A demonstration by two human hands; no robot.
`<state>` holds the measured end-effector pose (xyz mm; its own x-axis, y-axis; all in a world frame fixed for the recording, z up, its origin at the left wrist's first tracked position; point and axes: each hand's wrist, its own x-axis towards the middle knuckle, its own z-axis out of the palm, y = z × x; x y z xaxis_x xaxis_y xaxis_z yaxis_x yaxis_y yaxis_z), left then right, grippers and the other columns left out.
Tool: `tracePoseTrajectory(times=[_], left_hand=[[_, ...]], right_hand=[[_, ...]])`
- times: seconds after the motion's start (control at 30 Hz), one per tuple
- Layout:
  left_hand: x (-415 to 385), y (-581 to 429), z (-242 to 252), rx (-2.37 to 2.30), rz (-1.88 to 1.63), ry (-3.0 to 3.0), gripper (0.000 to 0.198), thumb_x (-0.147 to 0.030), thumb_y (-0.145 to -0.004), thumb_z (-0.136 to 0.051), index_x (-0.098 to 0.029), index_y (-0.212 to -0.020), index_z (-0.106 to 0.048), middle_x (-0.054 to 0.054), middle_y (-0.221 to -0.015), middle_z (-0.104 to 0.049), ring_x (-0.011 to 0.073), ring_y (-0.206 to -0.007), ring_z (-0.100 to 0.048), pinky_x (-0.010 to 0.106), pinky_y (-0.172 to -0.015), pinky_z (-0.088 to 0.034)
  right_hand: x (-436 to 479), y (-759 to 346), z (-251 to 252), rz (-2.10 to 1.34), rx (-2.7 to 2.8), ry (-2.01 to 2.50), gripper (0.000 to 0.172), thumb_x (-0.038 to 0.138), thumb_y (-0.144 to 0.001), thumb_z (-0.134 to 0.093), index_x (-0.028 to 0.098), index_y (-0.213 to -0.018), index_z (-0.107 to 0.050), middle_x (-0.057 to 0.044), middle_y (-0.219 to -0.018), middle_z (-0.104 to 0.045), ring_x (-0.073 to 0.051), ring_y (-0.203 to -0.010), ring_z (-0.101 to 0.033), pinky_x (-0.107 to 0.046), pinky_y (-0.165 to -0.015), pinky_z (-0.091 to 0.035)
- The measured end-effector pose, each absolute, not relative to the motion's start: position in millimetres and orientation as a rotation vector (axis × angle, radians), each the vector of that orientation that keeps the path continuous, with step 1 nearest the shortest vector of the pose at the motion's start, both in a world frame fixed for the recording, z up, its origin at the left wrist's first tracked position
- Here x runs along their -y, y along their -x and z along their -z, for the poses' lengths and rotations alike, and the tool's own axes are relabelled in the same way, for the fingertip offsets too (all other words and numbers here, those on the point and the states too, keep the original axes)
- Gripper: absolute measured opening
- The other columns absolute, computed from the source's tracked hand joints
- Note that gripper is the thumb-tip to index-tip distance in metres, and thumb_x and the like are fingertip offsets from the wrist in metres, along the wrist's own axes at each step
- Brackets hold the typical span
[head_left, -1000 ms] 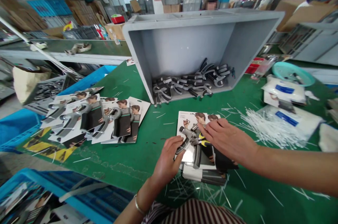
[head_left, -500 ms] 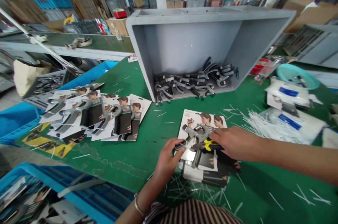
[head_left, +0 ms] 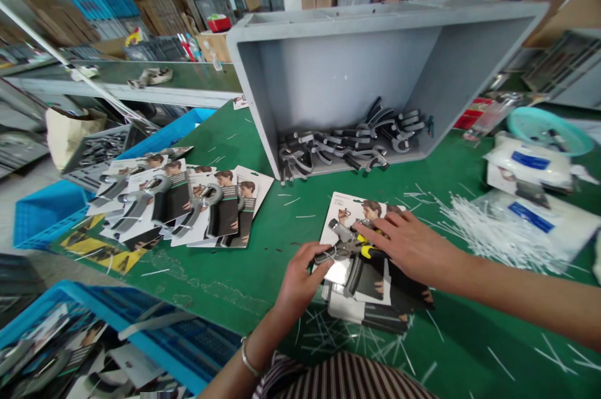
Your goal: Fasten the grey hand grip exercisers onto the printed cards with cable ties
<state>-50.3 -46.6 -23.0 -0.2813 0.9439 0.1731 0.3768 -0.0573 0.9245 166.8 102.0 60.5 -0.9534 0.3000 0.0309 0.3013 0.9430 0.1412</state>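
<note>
A grey hand tool with curved black grips point(head_left: 355, 275) lies on a printed cardboard card point(head_left: 339, 206), atop a small stack of similar cards. My left hand point(head_left: 303, 274) pinches one of its grips between thumb and fingers; a white cable tie loops round that grip. In my right hand point(head_left: 407, 243) is a pair of yellow-and-black cutting pliers point(head_left: 365, 247), its handles partly hidden under the palm. The pliers' jaws point left and reach the grip near my left fingertips. Whether they touch the tie I cannot tell.
A grey crate point(head_left: 385, 18) on its side holds several loose hand tools point(head_left: 347, 147). Carded tools point(head_left: 206, 211) lie left. White cable ties point(head_left: 488, 233), plastic bags point(head_left: 530, 164) and a turquoise basin point(head_left: 547, 126) are right. A blue crate point(head_left: 154, 330) stands at lower left; tie offcuts point(head_left: 357, 336) litter the front.
The pliers' jaws have moved left and up to the grip by my left hand. My right fingers have stretched out more over the handles. The whole view has shifted slightly.
</note>
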Motion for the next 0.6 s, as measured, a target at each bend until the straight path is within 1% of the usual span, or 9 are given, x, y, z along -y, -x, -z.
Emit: tracePoseTrajectory(times=[0.1,0.23,0.33,0.43,0.5,0.6], left_hand=[[46.3,50.4,23.8,-1.673,-1.340,-1.417,0.023,-0.022,-0.085,-0.066,-0.022,-0.108,-0.069,0.008,-0.110,-0.068,0.0213,-0.105,-0.065,0.037,-0.096,-0.049],[46.1,50.6,23.9,-1.658,-1.336,-1.427,0.024,-0.020,-0.086,-0.065,-0.021,-0.110,-0.068,0.008,-0.111,-0.068,0.0215,-0.105,-0.064,0.037,-0.096,-0.049],[46.1,51.0,23.3,-1.651,-1.330,-1.434,0.025,-0.020,-0.086,-0.065,-0.022,-0.111,-0.068,0.008,-0.111,-0.067,0.0214,-0.106,-0.064,0.037,-0.096,-0.049],[45.7,51.6,24.7,-1.651,-1.313,-1.436,0.026,-0.019,-0.085,-0.066,-0.021,-0.111,-0.068,0.008,-0.111,-0.067,0.0210,-0.106,-0.063,0.036,-0.097,-0.048],[45.2,51.7,27.0,-1.652,-1.304,-1.430,0.026,-0.018,-0.085,-0.067,-0.021,-0.111,-0.068,0.008,-0.111,-0.067,0.0203,-0.106,-0.063,0.035,-0.097,-0.048],[44.5,51.5,29.7,-1.643,-1.305,-1.424,0.026,-0.018,-0.085,-0.067,-0.021,-0.111,-0.067,0.007,-0.111,-0.067,0.0197,-0.106,-0.062,0.034,-0.097,-0.047]], right_hand=[[-100.4,-164.7,-61.0,0.252,3.095,0.440,0.064,0.009,-0.089,-0.046,0.024,-0.150,-0.035,-0.015,-0.132,-0.059,-0.036,-0.116,-0.054,-0.056,-0.096,-0.040],[-96.2,-162.3,-63.0,0.257,3.109,0.412,0.062,0.008,-0.087,-0.048,0.021,-0.147,-0.041,-0.015,-0.121,-0.064,-0.035,-0.113,-0.055,-0.054,-0.094,-0.042],[-94.5,-162.4,-62.4,0.214,3.118,0.412,0.062,0.005,-0.084,-0.049,0.019,-0.145,-0.043,-0.014,-0.112,-0.066,-0.032,-0.106,-0.058,-0.049,-0.090,-0.046],[-94.8,-163.7,-59.9,0.129,3.162,0.393,0.061,0.005,-0.082,-0.050,0.016,-0.142,-0.045,-0.012,-0.102,-0.068,-0.027,-0.093,-0.063,-0.040,-0.080,-0.051],[-95.6,-164.0,-57.8,0.096,3.181,0.370,0.061,0.005,-0.082,-0.050,0.015,-0.141,-0.046,-0.011,-0.098,-0.068,-0.025,-0.086,-0.065,-0.036,-0.074,-0.052],[-97.6,-163.1,-54.4,0.086,3.174,0.345,0.062,0.003,-0.079,-0.050,0.016,-0.140,-0.047,-0.011,-0.096,-0.069,-0.024,-0.082,-0.066,-0.035,-0.071,-0.053]])
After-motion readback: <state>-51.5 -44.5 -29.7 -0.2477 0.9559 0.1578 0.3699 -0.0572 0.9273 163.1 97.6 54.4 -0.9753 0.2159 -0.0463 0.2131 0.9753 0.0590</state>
